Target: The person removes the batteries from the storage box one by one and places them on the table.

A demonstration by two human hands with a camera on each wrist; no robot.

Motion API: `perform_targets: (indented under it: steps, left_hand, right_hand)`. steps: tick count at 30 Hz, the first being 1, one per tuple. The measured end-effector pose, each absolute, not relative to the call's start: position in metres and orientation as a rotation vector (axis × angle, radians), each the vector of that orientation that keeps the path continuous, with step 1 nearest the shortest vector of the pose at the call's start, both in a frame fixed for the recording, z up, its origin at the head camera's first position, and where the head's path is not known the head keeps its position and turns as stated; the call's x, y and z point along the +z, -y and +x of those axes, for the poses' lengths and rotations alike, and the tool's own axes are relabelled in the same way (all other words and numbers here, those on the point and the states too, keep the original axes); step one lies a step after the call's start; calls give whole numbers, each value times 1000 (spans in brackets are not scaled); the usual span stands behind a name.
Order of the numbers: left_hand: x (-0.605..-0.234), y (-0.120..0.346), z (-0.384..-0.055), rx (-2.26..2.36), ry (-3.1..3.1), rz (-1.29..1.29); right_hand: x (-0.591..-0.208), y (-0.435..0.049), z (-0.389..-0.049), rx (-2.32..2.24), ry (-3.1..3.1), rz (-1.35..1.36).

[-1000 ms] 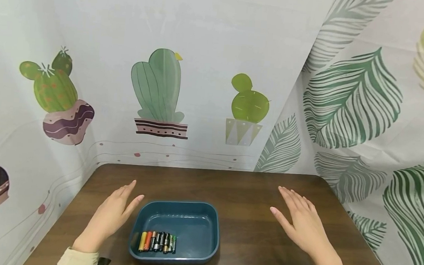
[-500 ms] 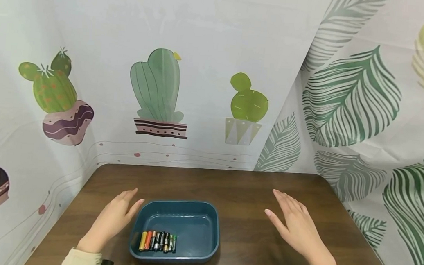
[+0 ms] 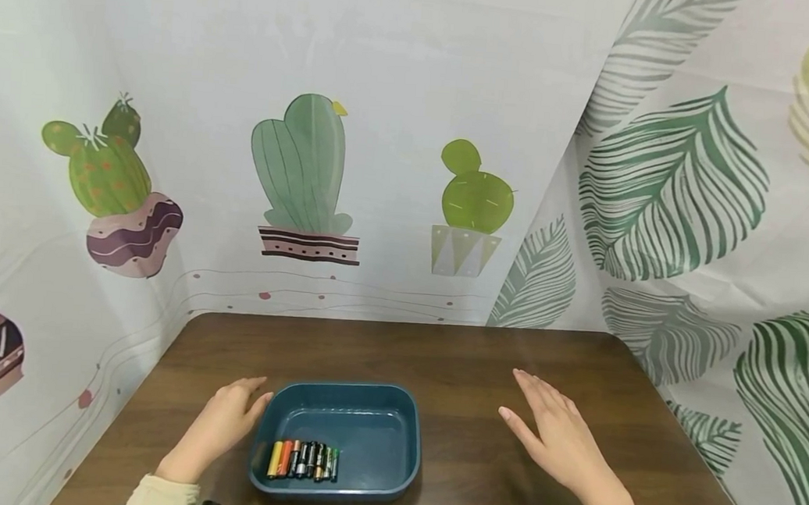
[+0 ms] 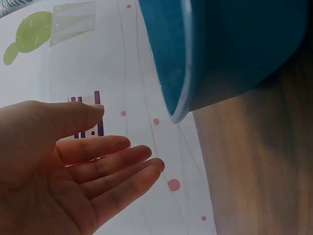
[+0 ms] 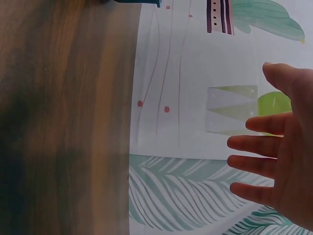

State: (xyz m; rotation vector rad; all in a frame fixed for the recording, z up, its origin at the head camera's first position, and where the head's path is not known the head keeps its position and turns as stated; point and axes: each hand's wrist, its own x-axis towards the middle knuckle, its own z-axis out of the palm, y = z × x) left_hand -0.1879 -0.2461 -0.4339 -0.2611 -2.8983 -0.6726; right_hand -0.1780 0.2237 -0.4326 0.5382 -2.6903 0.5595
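Note:
A dark blue rectangular tray (image 3: 331, 494) stands on the brown wooden table left of the middle. Inside it, a row of batteries (image 3: 303, 460) lies side by side in the near left corner: one yellow, one orange, several mostly black or green. My left hand (image 3: 219, 423) hovers just left of the tray, its thumb tip overlapping the rim in the head view. The left wrist view shows its palm and extended fingers (image 4: 117, 169) with nothing in them. Farther off, to the right of the tray, my right hand (image 3: 560, 439) is held over the table, fingers extended and holding nothing.
The brown table (image 3: 467, 359) reaches back to a white cloth backdrop (image 3: 403, 65) printed with cacti. On the right hangs another cloth (image 3: 676, 193) with large green leaves. Beige sleeves (image 3: 162, 496) cover both forearms.
Both hands have come lower and nearer to the tray, the left moving right and the right moving left. The tray and its batteries have stayed in place.

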Motion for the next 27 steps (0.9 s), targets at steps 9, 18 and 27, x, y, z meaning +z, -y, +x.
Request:
perform_targets:
  steps: [9, 18, 27]
  left_hand:
    - [-445, 246, -187, -763, 2907, -223]
    - [-450, 244, -187, -868, 2902, -209]
    - [-457, 245, -191, -890, 2903, -182]
  right_hand:
    - [-442, -220, -178, 563, 2706, 560]
    - [-446, -219, -177, 563, 2723, 561]
    - [-450, -218, -176, 563, 2729, 561]
